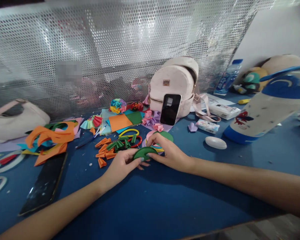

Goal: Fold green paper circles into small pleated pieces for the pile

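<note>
Both hands hold a folded green paper piece just above the blue table. My left hand pinches its left end between thumb and fingers. At its right end, my right hand grips with thumb and bent fingers. Close behind lie several small folded green papers and folded orange papers. Beside them are scissors with yellow and red handle loops, partly covered. Stacked round coloured papers show behind my right hand.
A white backpack stands at the back with a phone leaning on it. A large bottle and a white oval object are on the right. Paper scraps, a dark phone and tape rolls lie left.
</note>
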The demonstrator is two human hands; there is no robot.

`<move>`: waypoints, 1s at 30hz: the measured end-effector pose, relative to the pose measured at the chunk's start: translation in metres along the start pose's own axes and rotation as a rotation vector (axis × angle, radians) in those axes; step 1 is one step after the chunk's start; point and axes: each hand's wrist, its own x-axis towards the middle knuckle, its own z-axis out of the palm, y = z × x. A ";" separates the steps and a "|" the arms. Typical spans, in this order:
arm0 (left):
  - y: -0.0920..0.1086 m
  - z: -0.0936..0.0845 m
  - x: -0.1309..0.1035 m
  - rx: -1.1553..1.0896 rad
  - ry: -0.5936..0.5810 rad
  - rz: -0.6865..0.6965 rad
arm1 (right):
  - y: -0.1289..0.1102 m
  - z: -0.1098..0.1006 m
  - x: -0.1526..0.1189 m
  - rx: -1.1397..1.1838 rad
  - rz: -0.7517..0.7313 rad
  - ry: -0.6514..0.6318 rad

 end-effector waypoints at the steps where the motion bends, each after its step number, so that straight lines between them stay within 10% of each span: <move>1: 0.000 0.000 0.000 -0.002 -0.004 0.000 | 0.001 0.001 0.000 0.004 0.022 -0.002; 30: 0.008 0.003 0.000 0.020 0.027 0.006 | 0.002 0.001 -0.001 -0.103 -0.018 -0.045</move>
